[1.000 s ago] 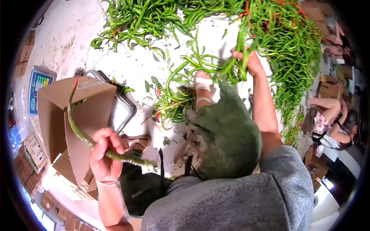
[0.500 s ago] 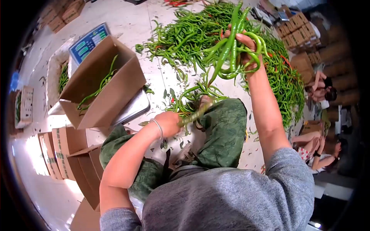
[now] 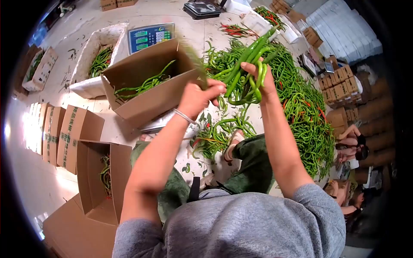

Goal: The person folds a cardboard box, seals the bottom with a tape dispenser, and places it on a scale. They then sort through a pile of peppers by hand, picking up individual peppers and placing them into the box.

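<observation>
My right hand [image 3: 266,81] is closed round a bunch of long green chili peppers [image 3: 248,60], their tips pointing up and sideways. Beside it, my left hand [image 3: 200,96], with a bangle on the wrist, grips a green chili pepper [image 3: 194,60] that is smeared by motion. That pepper rises along the edge of an open cardboard box [image 3: 150,101], in which a few green chilies [image 3: 148,84] lie. The box stands on a scale [image 3: 159,122] with a blue display panel [image 3: 150,38]. Beyond my right hand spreads a large heap of green chilies [image 3: 301,112] with some red ones.
A white foam box [image 3: 81,77] with chilies stands behind the cardboard box. At the left are upright cartons [image 3: 71,137] and another open box [image 3: 92,185]. Loose chilies [image 3: 211,142] lie by my feet. Two people [image 3: 350,144] sit at the right near stacked cartons [image 3: 342,88].
My left hand has moved up and forward, close to my right hand. The right hand has come down and slightly left with its bunch. The view has shifted, bringing more of the far floor into sight.
</observation>
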`<action>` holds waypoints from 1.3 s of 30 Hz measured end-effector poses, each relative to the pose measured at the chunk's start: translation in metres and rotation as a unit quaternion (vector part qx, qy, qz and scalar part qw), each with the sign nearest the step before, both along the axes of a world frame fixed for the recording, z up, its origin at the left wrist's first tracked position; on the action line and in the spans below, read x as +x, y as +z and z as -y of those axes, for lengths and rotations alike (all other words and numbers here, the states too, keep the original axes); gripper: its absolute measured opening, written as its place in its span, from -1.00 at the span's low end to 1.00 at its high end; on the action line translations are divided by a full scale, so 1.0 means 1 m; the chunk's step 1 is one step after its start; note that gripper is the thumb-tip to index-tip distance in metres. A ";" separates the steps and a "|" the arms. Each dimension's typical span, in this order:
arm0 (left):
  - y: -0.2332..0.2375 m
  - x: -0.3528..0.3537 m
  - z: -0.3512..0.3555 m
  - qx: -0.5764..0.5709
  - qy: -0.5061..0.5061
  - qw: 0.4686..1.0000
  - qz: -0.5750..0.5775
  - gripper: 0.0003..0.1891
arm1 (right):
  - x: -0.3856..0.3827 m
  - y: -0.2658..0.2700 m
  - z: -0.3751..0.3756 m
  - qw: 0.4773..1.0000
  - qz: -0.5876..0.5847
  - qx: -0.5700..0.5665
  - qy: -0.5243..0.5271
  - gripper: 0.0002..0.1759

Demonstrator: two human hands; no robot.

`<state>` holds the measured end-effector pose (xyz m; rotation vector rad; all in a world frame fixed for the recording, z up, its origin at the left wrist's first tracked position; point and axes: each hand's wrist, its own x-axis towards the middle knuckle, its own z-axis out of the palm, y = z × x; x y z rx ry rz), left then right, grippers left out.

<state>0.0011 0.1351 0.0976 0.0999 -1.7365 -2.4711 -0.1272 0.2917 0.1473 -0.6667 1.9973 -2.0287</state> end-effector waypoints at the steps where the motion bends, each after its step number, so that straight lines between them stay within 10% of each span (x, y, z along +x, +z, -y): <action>1: -0.006 -0.001 -0.008 -0.042 0.005 0.999 0.016 -0.79 | 0.007 -0.003 0.006 1.000 0.005 -0.024 -0.009 -0.77; 13: -0.019 -0.013 -0.016 -0.232 0.029 0.972 -0.013 -0.75 | 0.035 -0.028 -0.013 0.966 0.215 -0.142 0.021 -0.59; 27: -0.008 -0.008 0.011 0.072 -0.195 0.975 0.076 -0.76 | 0.031 -0.040 -0.043 0.971 0.223 -0.048 0.070 -0.50; 33: -0.001 0.005 0.043 0.135 -0.109 0.985 0.000 -0.65 | 0.002 -0.071 -0.091 0.941 0.249 -0.226 -0.028 -0.69; 39: 0.010 0.024 0.057 -0.078 -0.158 0.982 0.062 -0.67 | 0.000 -0.061 -0.138 0.841 0.243 -0.445 0.190 -0.85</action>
